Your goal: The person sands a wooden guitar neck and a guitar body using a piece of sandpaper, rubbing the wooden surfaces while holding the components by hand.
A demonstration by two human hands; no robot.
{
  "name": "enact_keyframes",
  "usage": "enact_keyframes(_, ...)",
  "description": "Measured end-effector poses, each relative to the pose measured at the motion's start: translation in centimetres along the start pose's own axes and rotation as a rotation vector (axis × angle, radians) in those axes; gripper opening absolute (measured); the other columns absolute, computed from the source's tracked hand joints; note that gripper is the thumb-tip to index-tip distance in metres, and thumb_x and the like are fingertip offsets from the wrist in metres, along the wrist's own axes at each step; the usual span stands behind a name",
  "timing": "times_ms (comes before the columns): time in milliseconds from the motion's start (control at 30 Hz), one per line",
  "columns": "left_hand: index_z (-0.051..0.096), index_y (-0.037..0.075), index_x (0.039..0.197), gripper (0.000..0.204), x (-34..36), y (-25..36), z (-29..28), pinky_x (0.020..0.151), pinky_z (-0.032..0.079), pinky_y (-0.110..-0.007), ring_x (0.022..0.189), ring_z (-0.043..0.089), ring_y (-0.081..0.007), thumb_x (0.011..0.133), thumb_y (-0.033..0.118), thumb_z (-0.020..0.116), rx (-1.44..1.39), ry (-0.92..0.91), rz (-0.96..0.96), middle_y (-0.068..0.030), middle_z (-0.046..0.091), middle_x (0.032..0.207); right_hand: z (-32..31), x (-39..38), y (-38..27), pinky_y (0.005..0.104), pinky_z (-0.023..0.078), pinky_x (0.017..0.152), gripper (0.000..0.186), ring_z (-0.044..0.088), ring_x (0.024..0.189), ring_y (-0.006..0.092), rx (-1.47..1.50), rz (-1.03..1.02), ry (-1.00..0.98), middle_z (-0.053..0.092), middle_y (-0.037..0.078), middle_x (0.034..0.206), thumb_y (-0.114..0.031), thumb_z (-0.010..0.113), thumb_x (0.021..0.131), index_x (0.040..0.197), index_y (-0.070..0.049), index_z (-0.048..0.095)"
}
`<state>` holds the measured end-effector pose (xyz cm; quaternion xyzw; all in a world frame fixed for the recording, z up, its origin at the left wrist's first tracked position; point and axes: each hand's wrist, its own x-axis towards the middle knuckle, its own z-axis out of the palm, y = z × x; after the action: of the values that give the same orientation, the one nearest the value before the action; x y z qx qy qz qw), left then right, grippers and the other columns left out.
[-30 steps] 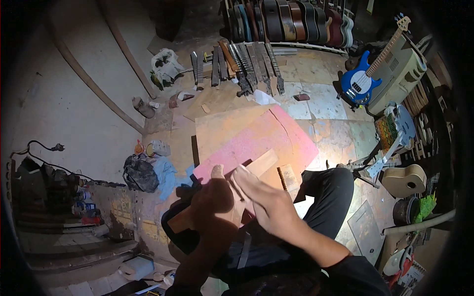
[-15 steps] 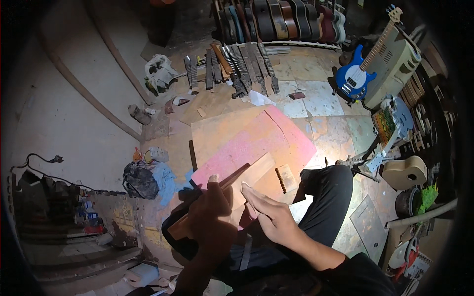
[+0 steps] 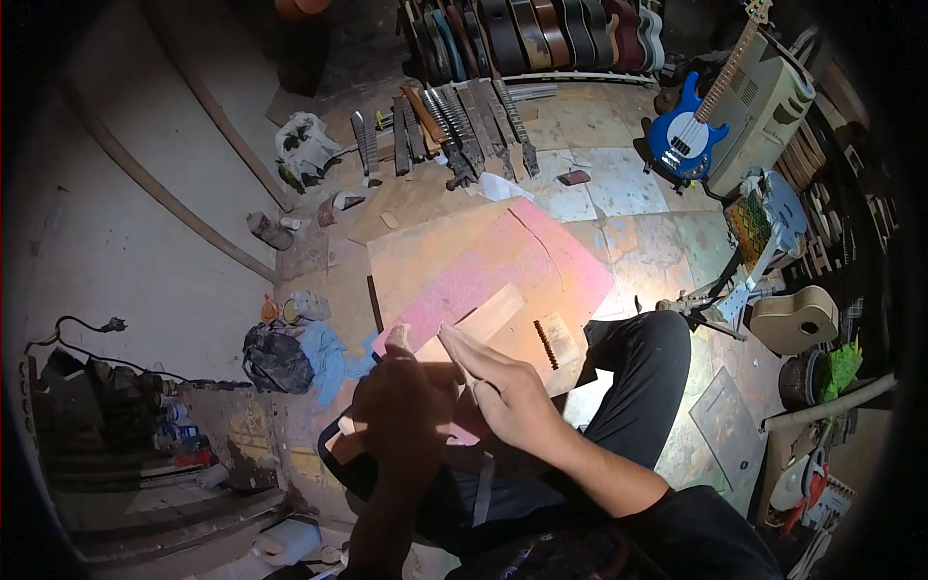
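A long, pale wooden piece point(image 3: 491, 311) slants over my lap, its far end over a pink and tan board point(image 3: 440, 290). My left hand point(image 3: 401, 406), deep in shadow, is wrapped round its nearer part with the thumb up. A short stub of wood shows past that hand at the lower left. Against the wood, close beside the left hand, lies my right hand point(image 3: 503, 391), its fingers long and pressed together. Whatever sits under those fingers is hidden. On the board to the right rests a small light wooden block point(image 3: 559, 338) with a dark, ridged strip point(image 3: 546, 344).
Several guitar necks point(image 3: 449, 126) lie on the floor ahead, before a row of guitar bodies point(image 3: 551, 39). A blue bass guitar point(image 3: 684, 140) leans at the far right, and a pale acoustic guitar point(image 3: 795, 324) stands nearer. At left are a black plastic bag point(image 3: 275, 356) and blue cloth point(image 3: 324, 358).
My right hand has slid left and back along the wooden piece, nearer to my left hand. The left hand keeps its hold. The whole view has shifted slightly.
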<state>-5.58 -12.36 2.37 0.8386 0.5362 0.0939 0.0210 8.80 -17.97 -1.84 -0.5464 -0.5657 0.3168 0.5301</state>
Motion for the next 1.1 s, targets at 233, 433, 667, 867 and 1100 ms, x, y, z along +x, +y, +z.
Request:
enact_keyframes(233,0.065,0.006,0.076,0.016,-0.3,-1.0,0.3,0.068,0.052,-0.050,0.075,0.069,-0.0354,0.085,0.016,0.072,-0.184,0.143,0.169,-0.0181,0.067,0.079,-0.9,-0.1,-1.5,0.0454,0.057,0.108,0.070,0.062,0.132,0.0457,-0.113,0.030,-0.058,0.058,0.026,0.153,0.013,0.054,0.087,0.154,-0.004,0.057)
enact_keyframes(433,0.061,0.010,0.079,0.013,-0.7,-1.7,0.3,0.072,0.049,-0.048,0.079,0.067,-0.0339,0.083,0.018,0.070,-0.402,0.168,0.150,-0.0131,0.062,0.079,-0.7,-2.3,-2.6,0.0447,0.063,0.091,0.065,0.070,0.119,0.0429,-0.283,-0.084,-0.030,0.062,0.023,0.150,0.006,0.059,0.088,0.152,-0.007,0.059)
enact_keyframes(667,0.064,0.007,0.072,0.025,-0.1,-1.6,0.7,0.070,0.053,-0.053,0.075,0.068,-0.0380,0.092,0.021,0.070,0.051,0.122,0.042,-0.0172,0.067,0.079,-0.9,-2.3,-5.2,0.0430,0.060,0.102,0.071,0.065,0.131,0.0415,-0.381,0.020,-0.223,0.058,0.021,0.155,0.010,0.064,0.082,0.150,-0.008,0.062)
enact_keyframes(867,0.063,0.010,0.092,0.018,-0.6,-2.1,1.1,0.077,0.053,-0.050,0.081,0.069,-0.0358,0.088,0.025,0.071,-0.088,0.190,0.125,-0.0114,0.066,0.082,-1.0,0.5,-3.3,0.0414,0.064,0.074,0.061,0.077,0.099,0.0363,-0.443,-0.099,-0.121,0.057,0.018,0.158,0.003,0.064,0.083,0.144,-0.005,0.064)
enact_keyframes(1100,0.058,0.006,0.086,0.030,-0.3,-1.2,-0.7,0.070,0.050,-0.050,0.074,0.066,-0.0384,0.087,0.032,0.072,-0.460,0.158,0.129,-0.0155,0.062,0.077,-0.7,-0.8,-3.6,0.0438,0.064,0.071,0.062,0.076,0.089,0.0376,-0.459,-0.051,-0.161,0.057,0.017,0.159,0.004,0.065,0.080,0.142,-0.003,0.064)
